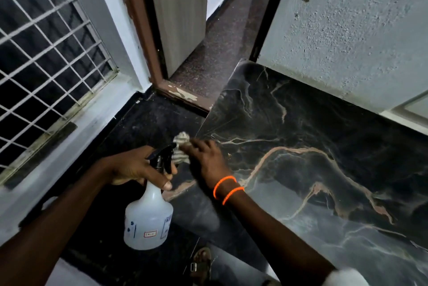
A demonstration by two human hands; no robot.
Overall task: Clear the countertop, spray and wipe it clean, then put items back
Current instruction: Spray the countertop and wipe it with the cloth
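A dark marble countertop [312, 146] with tan veins fills the right half of the head view. My left hand [136, 167] grips the neck and black trigger of a translucent white spray bottle [148, 220], held in the air left of the counter's edge. My right hand [206, 160], with two orange bands at the wrist, presses a crumpled grey-white cloth [181, 149] at the counter's left edge. Most of the cloth is hidden under my fingers and behind the sprayer head.
A barred window [46, 54] stands at the left above a pale sill. A brown door frame [148, 42] and an open doorway lie ahead. A rough pale wall [347, 30] backs the counter. A sandalled foot [202, 265] shows on the floor below.
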